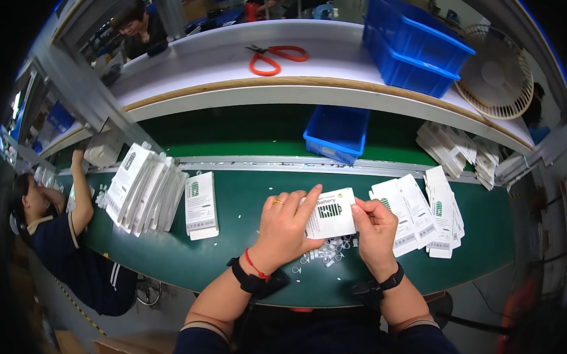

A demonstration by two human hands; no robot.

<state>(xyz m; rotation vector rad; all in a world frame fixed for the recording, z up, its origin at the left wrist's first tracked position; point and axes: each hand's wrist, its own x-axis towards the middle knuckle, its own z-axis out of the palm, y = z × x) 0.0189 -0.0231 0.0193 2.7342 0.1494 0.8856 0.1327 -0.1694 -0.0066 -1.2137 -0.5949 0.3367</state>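
A small flat white battery box (330,218) with green printing is held up over the middle of the table. My left hand (286,224) grips its left side, fingers along the back and top edge, thumb underneath. At its upper right edge, my right hand (376,230) pinches with thumb and forefinger; whether a small piece is between those fingertips is too small to tell. Below the box lies a heap of small white looped tags (331,254), partly covered by it. Flat white cartons (403,214) are fanned out beside my right hand. One white box (200,205) lies left of my left hand.
Stacked white boxes (145,190) stand at the left. More cartons (448,149) lie at the back right. A blue bin (338,134) sits beyond the metal rail. On the shelf are red-handled scissors (279,53), stacked blue bins (419,50) and a fan (494,72). A co-worker (71,250) sits left.
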